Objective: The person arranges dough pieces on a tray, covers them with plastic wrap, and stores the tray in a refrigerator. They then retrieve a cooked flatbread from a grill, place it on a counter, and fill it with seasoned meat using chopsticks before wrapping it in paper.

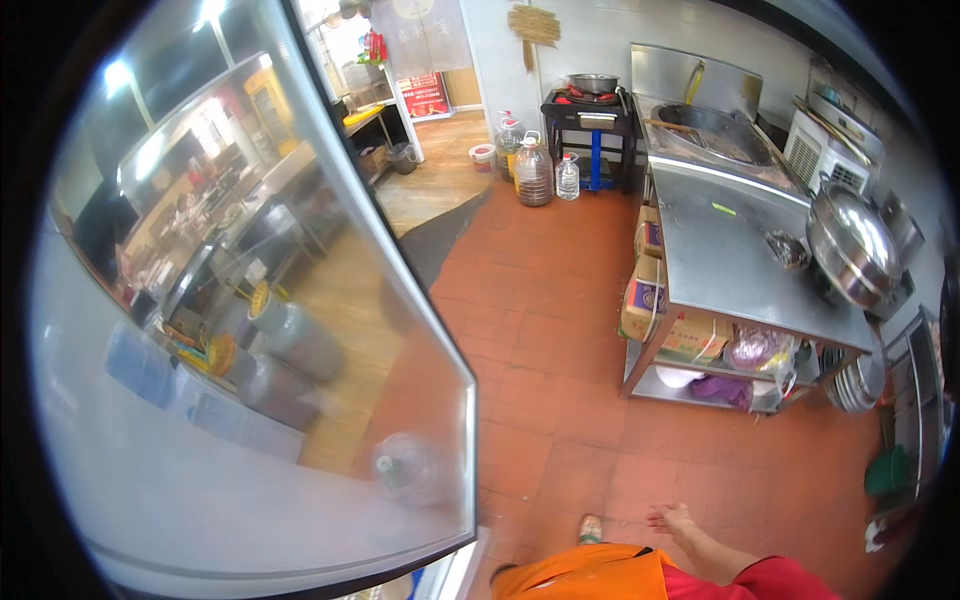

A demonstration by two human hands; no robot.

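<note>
My right hand (670,518) hangs low at the bottom right, fingers apart, holding nothing, above the red tile floor (555,330). My left hand is out of view. An orange apron (592,574) and one sandaled foot (591,529) show at the bottom edge. On my left stands a metal-framed glass door (360,420), slanting across the picture; gas cylinders and a large plastic bottle show in its glass.
On the right are a stainless steel table (739,247) with cardboard boxes (645,300) beneath, a lidded steel pot (851,240) and a large wok (712,135). Oil jugs (534,176) stand near a black burner stand (589,112). A green bucket (886,472) is at far right.
</note>
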